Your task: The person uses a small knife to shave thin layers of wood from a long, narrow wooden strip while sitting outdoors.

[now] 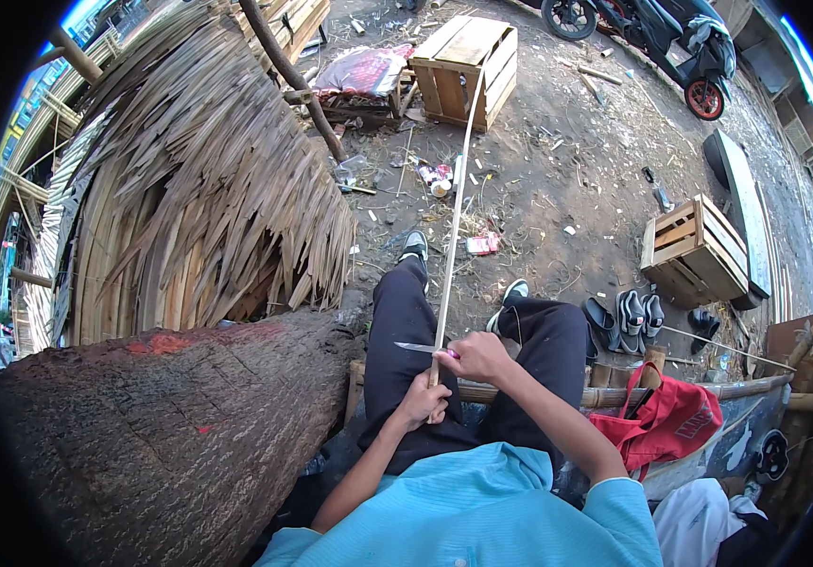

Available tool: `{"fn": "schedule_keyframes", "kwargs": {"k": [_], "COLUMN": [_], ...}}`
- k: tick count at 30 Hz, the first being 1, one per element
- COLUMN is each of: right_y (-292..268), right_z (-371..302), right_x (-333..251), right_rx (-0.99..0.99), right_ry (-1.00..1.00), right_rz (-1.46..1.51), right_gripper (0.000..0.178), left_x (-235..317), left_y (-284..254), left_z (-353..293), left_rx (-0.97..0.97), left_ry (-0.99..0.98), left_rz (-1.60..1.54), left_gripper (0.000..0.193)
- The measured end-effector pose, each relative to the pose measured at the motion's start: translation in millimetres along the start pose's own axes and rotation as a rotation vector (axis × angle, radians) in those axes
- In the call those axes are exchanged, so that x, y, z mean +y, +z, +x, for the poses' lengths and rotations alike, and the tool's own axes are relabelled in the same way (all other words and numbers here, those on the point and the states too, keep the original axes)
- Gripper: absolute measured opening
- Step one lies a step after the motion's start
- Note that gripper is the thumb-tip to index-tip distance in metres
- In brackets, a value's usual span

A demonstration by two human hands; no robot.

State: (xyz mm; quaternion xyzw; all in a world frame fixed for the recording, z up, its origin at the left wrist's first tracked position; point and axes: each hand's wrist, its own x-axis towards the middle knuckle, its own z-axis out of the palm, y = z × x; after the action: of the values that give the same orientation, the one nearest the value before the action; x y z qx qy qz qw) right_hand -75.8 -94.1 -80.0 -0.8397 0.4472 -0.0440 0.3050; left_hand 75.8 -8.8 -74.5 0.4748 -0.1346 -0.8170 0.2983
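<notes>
A long, pale strip, which looks like split bamboo, runs from my lap out toward a wooden crate on the ground ahead. Around its near end, my left hand is closed. Just above that, my right hand grips a knife by a handle with a bit of pink showing. The thin blade points left and lies across the strip; whether its edge is cutting in, I cannot tell. Both hands are over my thighs, between my dark trouser legs.
A thick, dark log lies at my left, with a thatched leaf panel beyond it. Right of me are a red bag, pairs of shoes and a slatted crate. A motorbike stands far right; litter dots the dirt.
</notes>
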Motion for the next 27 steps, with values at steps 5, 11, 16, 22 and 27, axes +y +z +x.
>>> {"fn": "schedule_keyframes", "kwargs": {"k": [5,11,16,22,27], "right_y": [3,3,-28,-34,10], "right_z": [-12,-1,49,46,-12], "right_x": [-11,-5,67,60,12], "right_rx": [0.046,0.092,0.327,0.199,0.120], "right_ry": [-0.057,-0.067,0.362,0.381,0.131], "right_rz": [0.010,-0.073,-0.125,-0.034,0.142], "right_gripper": [0.049,0.052,0.059,0.061,0.049], "left_x": [-3,3,0,1,5], "left_y": [-1,-1,4,2,7], "left_z": [2,2,5,1,1], "left_rx": [0.013,0.007,0.040,0.042,0.040], "left_ry": [0.019,0.000,0.011,-0.016,-0.013], "left_rz": [0.067,0.035,0.100,-0.036,0.041], "left_gripper": [0.014,0.013,0.022,0.023,0.017]}}
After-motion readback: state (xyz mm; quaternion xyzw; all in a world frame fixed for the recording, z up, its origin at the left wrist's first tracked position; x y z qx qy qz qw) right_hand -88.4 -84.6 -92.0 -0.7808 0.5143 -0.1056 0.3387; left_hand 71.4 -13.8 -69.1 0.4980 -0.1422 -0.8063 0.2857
